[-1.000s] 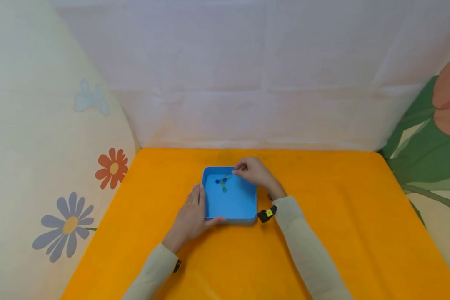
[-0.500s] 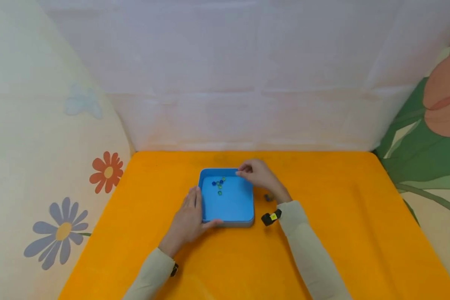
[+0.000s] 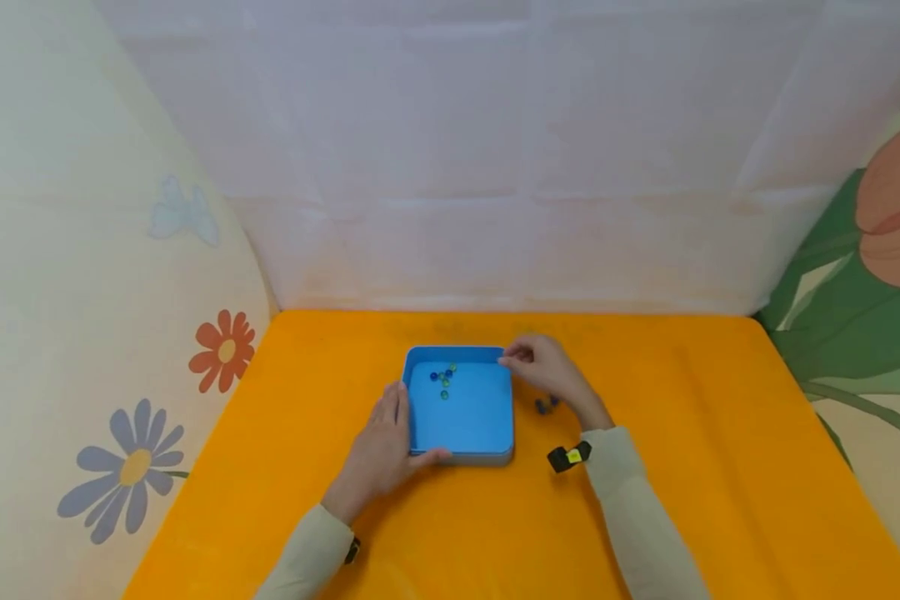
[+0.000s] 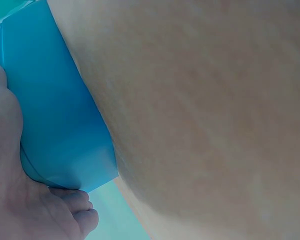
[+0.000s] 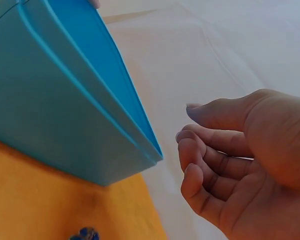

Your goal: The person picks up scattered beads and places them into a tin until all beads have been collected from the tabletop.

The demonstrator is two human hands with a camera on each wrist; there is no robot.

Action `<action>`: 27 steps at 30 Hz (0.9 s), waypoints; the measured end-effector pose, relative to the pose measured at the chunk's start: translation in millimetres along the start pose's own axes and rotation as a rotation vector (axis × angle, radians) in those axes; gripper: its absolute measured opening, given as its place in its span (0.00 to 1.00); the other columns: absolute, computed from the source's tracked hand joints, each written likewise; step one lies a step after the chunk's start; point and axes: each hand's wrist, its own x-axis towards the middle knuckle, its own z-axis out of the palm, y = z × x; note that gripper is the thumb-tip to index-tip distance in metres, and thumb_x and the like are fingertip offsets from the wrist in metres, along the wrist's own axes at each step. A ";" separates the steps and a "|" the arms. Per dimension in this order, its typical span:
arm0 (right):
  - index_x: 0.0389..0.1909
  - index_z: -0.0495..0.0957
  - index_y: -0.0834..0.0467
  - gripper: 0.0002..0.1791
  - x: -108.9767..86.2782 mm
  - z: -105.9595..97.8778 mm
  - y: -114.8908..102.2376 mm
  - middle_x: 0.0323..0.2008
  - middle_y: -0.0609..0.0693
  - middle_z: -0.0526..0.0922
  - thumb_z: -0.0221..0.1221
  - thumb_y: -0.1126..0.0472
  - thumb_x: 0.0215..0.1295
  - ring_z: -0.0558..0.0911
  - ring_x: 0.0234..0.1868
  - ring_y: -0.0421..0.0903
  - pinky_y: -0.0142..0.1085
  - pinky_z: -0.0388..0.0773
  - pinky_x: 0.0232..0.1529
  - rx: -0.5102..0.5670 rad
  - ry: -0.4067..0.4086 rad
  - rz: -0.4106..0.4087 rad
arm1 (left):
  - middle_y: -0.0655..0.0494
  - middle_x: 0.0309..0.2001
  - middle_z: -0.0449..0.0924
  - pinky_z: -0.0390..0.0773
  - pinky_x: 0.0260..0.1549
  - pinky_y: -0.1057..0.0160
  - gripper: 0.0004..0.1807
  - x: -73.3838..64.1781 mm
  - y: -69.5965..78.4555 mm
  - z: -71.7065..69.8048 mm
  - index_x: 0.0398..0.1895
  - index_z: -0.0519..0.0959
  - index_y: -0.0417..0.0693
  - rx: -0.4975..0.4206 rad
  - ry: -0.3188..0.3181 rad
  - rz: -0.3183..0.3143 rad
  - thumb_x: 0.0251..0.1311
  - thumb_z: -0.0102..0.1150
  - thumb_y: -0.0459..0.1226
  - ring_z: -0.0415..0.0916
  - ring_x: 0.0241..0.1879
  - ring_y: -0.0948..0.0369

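A square blue box (image 3: 461,421) stands without a lid near the middle of the table. Several green marbles (image 3: 445,395) and blue marbles (image 3: 434,377) lie in a loose cluster towards its back left. My left hand (image 3: 378,450) rests against the box, straight fingers along the left wall and thumb across the front rim. In the left wrist view, skin covers much of the blue wall (image 4: 55,100). By the back right corner hovers my right hand (image 3: 546,367). Its fingers are loosely bent, thumb apart from them, holding nothing in the right wrist view.
To the right of the box, below the right wrist, dark blue marbles (image 3: 542,407) sit on the orange tablecloth (image 3: 667,467). A pale cloth wall (image 3: 465,250) rises behind the table, with flower-printed cloth (image 3: 134,467) at the sides.
My right hand has drawn back to the right, from over the box's back corner to beside its rim. More of the marbles on the tablecloth now show. My left hand keeps its place.
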 end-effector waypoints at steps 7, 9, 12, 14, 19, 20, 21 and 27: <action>0.52 0.86 0.60 0.14 -14.0 -4.7 14.3 0.44 0.56 0.88 0.62 0.54 0.77 0.82 0.41 0.48 0.40 0.84 0.45 -0.005 0.001 0.039 | 0.33 0.85 0.43 0.66 0.77 0.40 0.73 -1.9 0.5 3.1 0.85 0.42 0.33 0.004 0.017 0.003 0.55 0.55 0.78 0.52 0.83 0.38; 0.51 0.86 0.60 0.14 -16.4 -5.3 16.8 0.44 0.55 0.88 0.62 0.54 0.77 0.82 0.41 0.48 0.40 0.84 0.45 -0.006 0.001 0.050 | 0.33 0.85 0.43 0.65 0.77 0.40 0.73 -2.0 0.0 3.5 0.84 0.42 0.33 0.003 0.019 0.004 0.56 0.55 0.78 0.52 0.83 0.38; 0.51 0.86 0.60 0.14 -20.5 -6.5 19.7 0.44 0.56 0.88 0.62 0.54 0.76 0.82 0.40 0.47 0.38 0.83 0.43 -0.015 -0.003 0.060 | 0.32 0.85 0.42 0.63 0.78 0.40 0.73 -2.1 -0.6 3.3 0.85 0.42 0.33 0.001 0.013 0.003 0.56 0.55 0.78 0.51 0.83 0.38; 0.51 0.86 0.61 0.15 -23.7 -7.3 21.9 0.43 0.56 0.88 0.62 0.54 0.76 0.81 0.39 0.46 0.37 0.83 0.41 -0.018 -0.006 0.063 | 0.32 0.85 0.42 0.63 0.78 0.40 0.73 -1.9 -0.9 3.3 0.85 0.41 0.33 -0.002 0.011 0.003 0.56 0.55 0.78 0.51 0.83 0.38; 0.50 0.86 0.62 0.14 -34.4 -9.4 29.1 0.41 0.56 0.88 0.63 0.55 0.76 0.81 0.37 0.46 0.35 0.82 0.39 -0.021 -0.009 0.082 | 0.32 0.85 0.41 0.63 0.78 0.40 0.73 -1.7 -1.3 2.9 0.85 0.40 0.33 0.003 0.005 0.003 0.56 0.55 0.78 0.50 0.84 0.38; 0.50 0.86 0.62 0.13 -36.9 -9.7 31.2 0.41 0.56 0.88 0.63 0.56 0.76 0.81 0.37 0.46 0.35 0.82 0.39 -0.022 -0.010 0.089 | 0.32 0.85 0.41 0.63 0.78 0.40 0.73 -1.8 -1.3 2.9 0.84 0.40 0.33 0.006 0.004 0.004 0.56 0.55 0.78 0.50 0.84 0.38; 0.50 0.86 0.61 0.13 -39.2 -9.9 33.4 0.41 0.55 0.88 0.63 0.56 0.76 0.80 0.37 0.46 0.35 0.82 0.39 -0.023 -0.009 0.096 | 0.32 0.85 0.41 0.63 0.78 0.40 0.73 -1.7 -1.4 2.8 0.84 0.40 0.33 0.009 0.004 0.004 0.57 0.54 0.78 0.51 0.83 0.38; 0.48 0.86 0.62 0.12 -52.9 -9.3 50.0 0.39 0.54 0.88 0.64 0.57 0.75 0.80 0.37 0.44 0.34 0.81 0.41 -0.038 -0.009 0.096 | 0.31 0.85 0.42 0.64 0.78 0.40 0.73 -2.0 -0.6 1.0 0.84 0.40 0.33 0.021 0.005 -0.002 0.56 0.54 0.79 0.51 0.83 0.38</action>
